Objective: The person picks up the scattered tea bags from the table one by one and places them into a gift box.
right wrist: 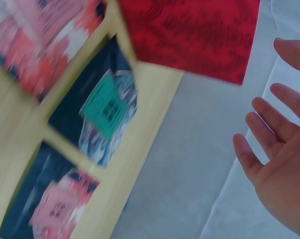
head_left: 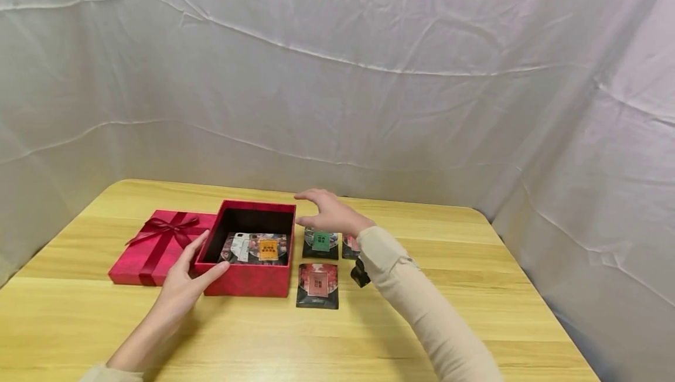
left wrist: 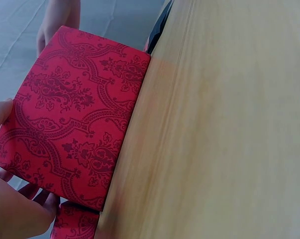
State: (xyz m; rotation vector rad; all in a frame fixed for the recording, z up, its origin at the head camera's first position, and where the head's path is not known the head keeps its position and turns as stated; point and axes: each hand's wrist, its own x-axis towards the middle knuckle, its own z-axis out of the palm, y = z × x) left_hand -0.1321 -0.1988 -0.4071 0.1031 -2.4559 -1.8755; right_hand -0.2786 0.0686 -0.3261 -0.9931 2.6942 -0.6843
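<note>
A red patterned gift box (head_left: 248, 281) stands without its lid on the table. My left hand (head_left: 181, 279) grips its near left corner, thumb at the front rim and fingers along the left side. Inside the box lie packets, one with an orange label (head_left: 268, 250) and a whitish one (head_left: 239, 247) beside it. My right hand (head_left: 334, 213) is raised beside the box's far right corner, fingers apart, nothing in it. Below that hand lies a packet with a green label (right wrist: 109, 107). A packet with a pink label (head_left: 317, 285) lies nearer, right of the box.
The red lid (head_left: 139, 262) with a dark red ribbon bow (head_left: 169, 228) lies left of the box. Another pink-labelled packet (right wrist: 55, 206) is partly hidden by the right arm in the head view. A small black object (head_left: 360, 273) shows beneath the right sleeve. Pale cloth (head_left: 337, 89) hangs behind the table.
</note>
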